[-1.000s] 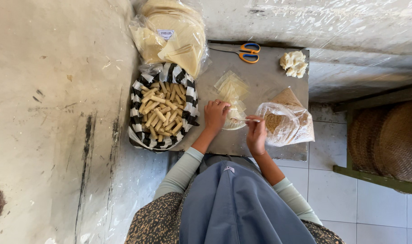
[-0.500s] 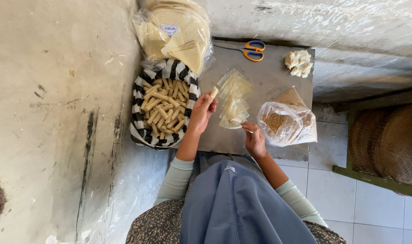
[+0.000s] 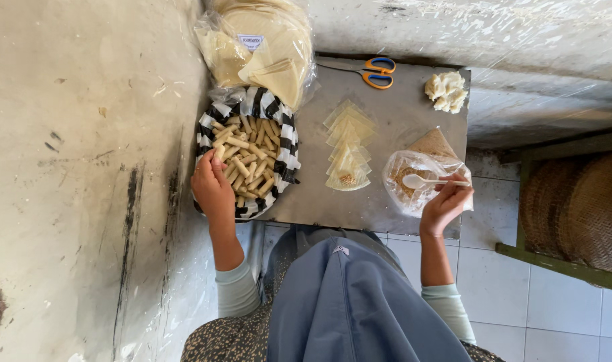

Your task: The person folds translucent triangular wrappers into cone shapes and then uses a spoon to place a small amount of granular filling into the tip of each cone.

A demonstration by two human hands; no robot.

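presently, the left hand (image 3: 213,191) is laid over the left edge of a black-and-white striped basket (image 3: 279,124), its fingers loosely curled around one pale rolled stick (image 3: 218,153) at the rim of the heap of rolled sticks (image 3: 249,164) that fills the basket. the right hand (image 3: 444,204) is closed in a light pinch on the handle of a white plastic spoon (image 3: 432,180), whose bowl is held over the open mouth of a clear plastic bag of brown filling (image 3: 413,184) at the right of the grey table (image 3: 400,114). between the basket and the bag, a short row of thin square wrappers (image 3: 348,144) is spread on the table, and a small dab of filling (image 3: 348,179) is seen on the nearest one. at the far left, a plastic bag of stacked wrappers (image 3: 259,43) is propped partly over the basket. orange-handled scissors (image 3: 376,72) and a pale crumpled lump (image 3: 445,91) are placed along the far edge.
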